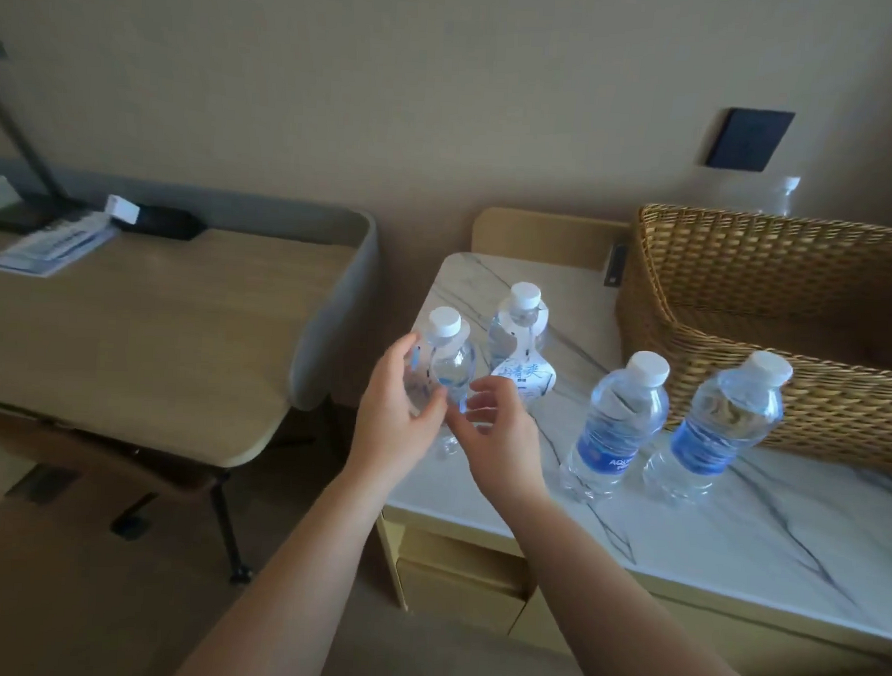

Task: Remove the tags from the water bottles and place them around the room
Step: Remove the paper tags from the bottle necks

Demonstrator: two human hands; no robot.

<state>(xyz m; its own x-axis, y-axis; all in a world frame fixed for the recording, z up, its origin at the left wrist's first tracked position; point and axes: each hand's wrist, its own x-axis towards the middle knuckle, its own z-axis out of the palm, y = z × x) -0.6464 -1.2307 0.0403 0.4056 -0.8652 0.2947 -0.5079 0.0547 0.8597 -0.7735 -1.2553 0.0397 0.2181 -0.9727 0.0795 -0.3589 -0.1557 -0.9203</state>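
At the centre of the frame, the left hand [395, 407] is gripping a small clear water bottle [445, 363] with a white cap, fingers and thumb wrapping its body and holding it upright over the left edge of the marble-topped cabinet [732, 524]. Just beside it, the right hand [501, 422] is hovering with loosely curled fingers holding nothing, its fingertips near the bottle's lower part. Behind, a second bottle wearing a white paper tag [526, 379] is standing on the marble. Right of centre, two blue-labelled bottles [615, 427] are standing side by side before a wicker basket [743, 279]. A wooden desk [142, 334] is filling the left.
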